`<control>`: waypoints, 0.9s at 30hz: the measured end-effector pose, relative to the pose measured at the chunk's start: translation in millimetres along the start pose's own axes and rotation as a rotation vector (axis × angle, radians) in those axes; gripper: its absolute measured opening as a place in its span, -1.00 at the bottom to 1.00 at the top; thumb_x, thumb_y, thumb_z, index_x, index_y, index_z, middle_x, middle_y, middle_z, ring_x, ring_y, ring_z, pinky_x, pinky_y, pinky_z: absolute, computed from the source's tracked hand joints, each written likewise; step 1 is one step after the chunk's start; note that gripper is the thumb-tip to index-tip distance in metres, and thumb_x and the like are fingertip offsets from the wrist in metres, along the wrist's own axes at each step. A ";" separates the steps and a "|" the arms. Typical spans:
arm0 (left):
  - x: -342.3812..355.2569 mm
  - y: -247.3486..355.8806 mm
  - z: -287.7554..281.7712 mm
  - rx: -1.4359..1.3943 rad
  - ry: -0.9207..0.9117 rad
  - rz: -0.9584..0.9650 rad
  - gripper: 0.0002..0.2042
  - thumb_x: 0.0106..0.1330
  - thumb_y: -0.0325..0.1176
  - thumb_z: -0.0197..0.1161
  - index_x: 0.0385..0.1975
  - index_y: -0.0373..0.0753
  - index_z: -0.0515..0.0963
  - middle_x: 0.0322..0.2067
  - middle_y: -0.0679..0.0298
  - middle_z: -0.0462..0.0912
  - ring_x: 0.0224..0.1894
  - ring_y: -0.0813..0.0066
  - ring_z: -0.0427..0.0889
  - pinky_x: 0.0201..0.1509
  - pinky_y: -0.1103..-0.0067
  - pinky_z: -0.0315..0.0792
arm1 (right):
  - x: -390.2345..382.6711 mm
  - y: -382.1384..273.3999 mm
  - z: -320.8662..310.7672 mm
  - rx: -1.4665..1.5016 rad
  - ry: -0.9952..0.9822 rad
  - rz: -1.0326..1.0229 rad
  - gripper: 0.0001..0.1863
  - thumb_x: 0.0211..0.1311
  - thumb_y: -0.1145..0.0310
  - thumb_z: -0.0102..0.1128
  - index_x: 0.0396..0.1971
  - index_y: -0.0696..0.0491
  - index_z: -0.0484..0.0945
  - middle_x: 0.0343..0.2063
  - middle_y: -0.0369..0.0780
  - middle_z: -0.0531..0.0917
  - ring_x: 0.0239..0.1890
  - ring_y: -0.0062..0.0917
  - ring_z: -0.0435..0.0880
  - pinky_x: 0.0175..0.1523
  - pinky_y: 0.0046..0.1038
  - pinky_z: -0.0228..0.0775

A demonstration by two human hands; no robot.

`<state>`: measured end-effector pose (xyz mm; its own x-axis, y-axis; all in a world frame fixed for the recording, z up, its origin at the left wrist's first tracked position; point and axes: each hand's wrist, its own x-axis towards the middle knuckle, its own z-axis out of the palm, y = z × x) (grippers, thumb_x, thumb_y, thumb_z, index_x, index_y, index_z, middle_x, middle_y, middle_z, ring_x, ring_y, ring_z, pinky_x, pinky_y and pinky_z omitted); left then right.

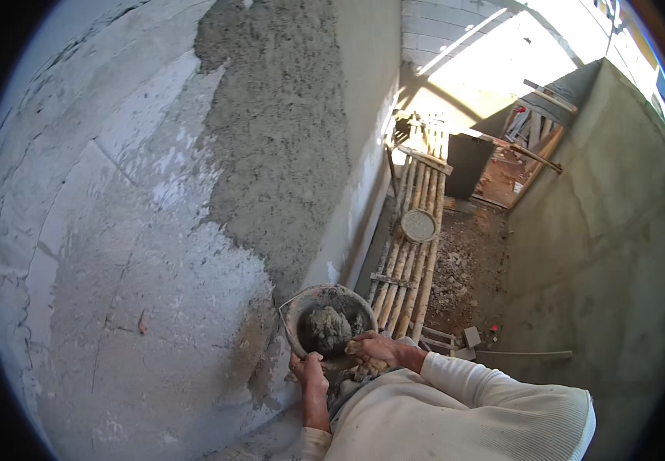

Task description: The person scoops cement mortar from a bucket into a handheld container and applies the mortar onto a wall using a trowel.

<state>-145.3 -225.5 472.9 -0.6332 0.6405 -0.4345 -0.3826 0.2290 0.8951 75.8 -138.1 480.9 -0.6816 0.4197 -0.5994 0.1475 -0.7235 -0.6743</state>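
Holding bucket (331, 298) of mortar (329, 330) from near side, with left hand (311, 370) and right hand (382, 349) both curled on it, just beside wall (148, 253). Could tip or drop from slack grip or shifting mortar; could scrape wall on left. Hard to tell about support underneath. More room rightward, above rubble (459, 280); watch bamboo platform (413, 265) and basin (404, 223) ahead.

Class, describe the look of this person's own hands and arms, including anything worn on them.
The left hand and right hand wear no gloves. The left sleeve and right sleeve are off-white; the right one shows fine ribbing. Bare forearm shows between the left hand and its cuff.
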 end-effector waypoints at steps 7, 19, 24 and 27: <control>-3.8 -18.3 -41.4 -0.028 0.240 -0.092 -0.44 0.04 -0.74 0.23 0.15 -0.31 0.60 -0.11 0.30 0.64 -0.20 0.39 0.59 -0.16 0.42 0.51 | -22.0 -96.1 44.8 0.527 -0.327 -0.162 -0.61 0.63 0.23 0.20 0.24 0.19 0.60 -0.36 -0.19 0.67 -0.57 -0.59 0.56 -0.51 -0.51 0.54; -74.4 -59.9 -187.9 -0.014 0.754 -0.180 -0.38 0.08 -0.75 0.22 0.25 -0.33 0.60 -0.03 0.21 0.68 -0.28 0.20 0.67 -0.26 0.32 0.55 | -144.4 -390.7 106.1 0.187 0.558 -1.822 -0.60 0.48 0.50 0.40 0.23 0.25 0.60 -0.39 -0.23 0.72 -0.54 -0.64 0.65 -0.45 -0.53 0.54; -116.4 -62.1 -215.2 -0.021 0.916 -0.193 -0.46 0.12 -0.71 0.22 0.20 -0.36 0.63 -0.08 0.21 0.69 -0.30 0.19 0.66 -0.24 0.33 0.57 | -142.3 -475.9 114.0 0.255 1.340 -2.071 -0.77 0.40 0.52 0.37 -0.01 0.24 0.64 -0.48 -0.23 0.72 -0.55 -0.59 0.66 -0.40 -0.49 0.57; -133.1 -65.0 -218.3 -0.074 0.948 -0.151 -0.48 0.14 -0.70 0.22 0.18 -0.37 0.64 -0.10 0.21 0.70 -0.30 0.22 0.65 -0.25 0.35 0.56 | -93.5 -500.0 150.1 0.384 1.578 -2.141 -0.76 0.32 0.56 0.35 -0.04 0.25 0.63 -0.48 -0.21 0.71 -0.54 -0.57 0.64 -0.39 -0.44 0.54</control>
<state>-183.1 -485.7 450.7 -0.8419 -0.2578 -0.4740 -0.5256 0.1930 0.8286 -41.8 102.2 938.9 0.8976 0.0363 0.4393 0.2090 0.8425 -0.4966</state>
